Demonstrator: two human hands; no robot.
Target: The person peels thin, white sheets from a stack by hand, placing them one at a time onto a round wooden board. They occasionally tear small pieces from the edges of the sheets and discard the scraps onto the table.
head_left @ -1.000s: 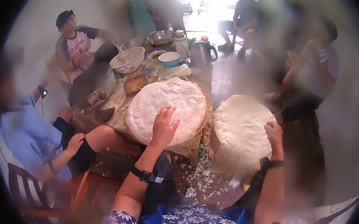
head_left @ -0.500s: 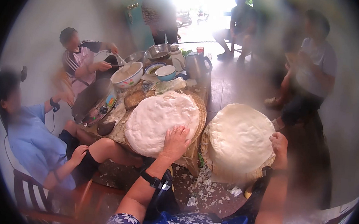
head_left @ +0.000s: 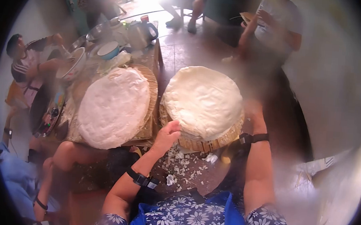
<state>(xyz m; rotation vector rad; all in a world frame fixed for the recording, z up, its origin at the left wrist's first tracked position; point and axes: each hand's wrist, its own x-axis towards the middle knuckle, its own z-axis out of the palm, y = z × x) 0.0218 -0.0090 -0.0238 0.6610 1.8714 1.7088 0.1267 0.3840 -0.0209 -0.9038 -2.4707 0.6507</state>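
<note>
A cream-coloured round sheet of what looks like dough (head_left: 202, 101) lies on top of a stack of similar sheets over a round slatted board (head_left: 203, 145). My left hand (head_left: 166, 138) is at the stack's lower left edge, its fingers bent together at the rim of the top sheet. By the right edge, my right hand (head_left: 254, 111) is blurred, and its fingers cannot be made out. To the left, a pinkish-white round sheet (head_left: 114, 108) covers most of a round ribbed mat (head_left: 151, 98) on the table, with neither hand touching it.
A kettle (head_left: 139, 35), a blue bowl (head_left: 108, 51) and a white basin (head_left: 73, 65) stand on the table's far part. White scraps (head_left: 181, 165) litter the floor. People sit at the left; one person (head_left: 274, 27) is at the upper right.
My left hand has left the pinkish-white sheet and moved to the cream sheet's edge. My right hand stays by that stack's right side. The camera view has swung to the right.
</note>
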